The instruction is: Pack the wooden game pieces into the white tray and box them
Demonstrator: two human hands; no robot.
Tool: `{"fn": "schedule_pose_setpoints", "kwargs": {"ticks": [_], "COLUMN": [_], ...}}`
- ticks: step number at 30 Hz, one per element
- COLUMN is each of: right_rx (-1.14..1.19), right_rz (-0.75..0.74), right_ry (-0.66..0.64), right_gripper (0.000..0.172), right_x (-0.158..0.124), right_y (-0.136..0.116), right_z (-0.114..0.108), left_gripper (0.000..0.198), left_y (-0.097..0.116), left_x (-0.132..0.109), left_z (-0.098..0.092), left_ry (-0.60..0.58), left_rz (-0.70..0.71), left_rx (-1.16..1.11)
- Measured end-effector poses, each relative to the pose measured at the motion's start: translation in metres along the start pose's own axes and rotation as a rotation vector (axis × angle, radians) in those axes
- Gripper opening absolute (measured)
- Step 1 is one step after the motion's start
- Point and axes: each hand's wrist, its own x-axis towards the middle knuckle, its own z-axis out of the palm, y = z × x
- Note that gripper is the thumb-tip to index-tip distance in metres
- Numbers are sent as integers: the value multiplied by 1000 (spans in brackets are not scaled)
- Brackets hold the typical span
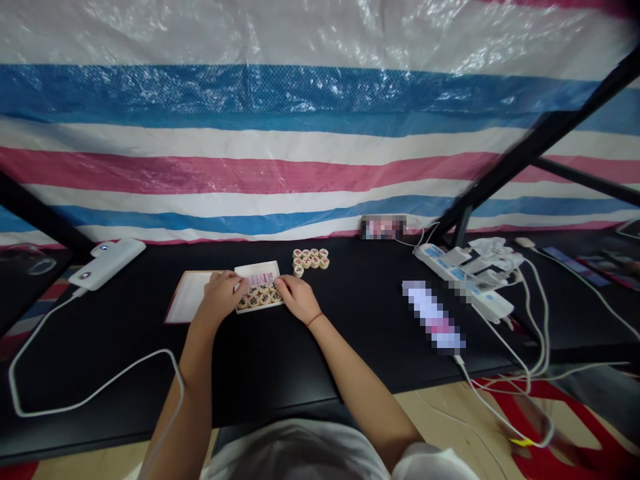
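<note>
Both hands (pixel 220 293) (pixel 299 298) touch chess pieces (pixel 260 295) in box (pixel 257 272)

White power bank (pixel 111 263) far left; power strip (pixel 463 280) right; striped tarp (pixel 300 133) behind

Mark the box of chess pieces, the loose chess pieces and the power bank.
box of chess pieces (pixel 257 272): head view, bare back part of the box.
loose chess pieces (pixel 310 259): head view, middle of the cluster.
power bank (pixel 113 262): head view, its white top face.
</note>
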Motion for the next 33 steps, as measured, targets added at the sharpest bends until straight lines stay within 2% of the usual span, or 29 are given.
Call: {"fn": "schedule_pose_setpoints", "kwargs": {"ticks": [4,8,16,22,25,28,30,33], "right_rx": [-5,-6,-90,-83,-71,-59,-38,-12], "right_rz": [-1,-1,-13,-19,-26,-92,-151,-188], "right_ry": [3,23,44,51,114,188,185,155], "right_gripper": [29,28,25,25,28,37,38,29], "right_x": [0,-1,-2,-2,-2,-3,-3,-4], "right_y": [-1,-1,-2,-1,-3,-6,-8,-9], "right_z": [0,0,6,6,1,-3,-4,-4], "left_gripper": [41,35,32,28,27,33,36,38], "left_y": [14,23,30,25,23,30,38,49], "left_x": [-5,-7,-8,-5,-3,-3,-5,-8], "left_z": [0,-2,-8,-9,-8,-6,-2,6], "left_ry": [-77,-64,-105,-103,26,154,120,24], "left_rz": [-33,-20,-27,2,32,37,21,16], "left_rx": [29,7,-32,-117,-230,-450,-624,-825]}}
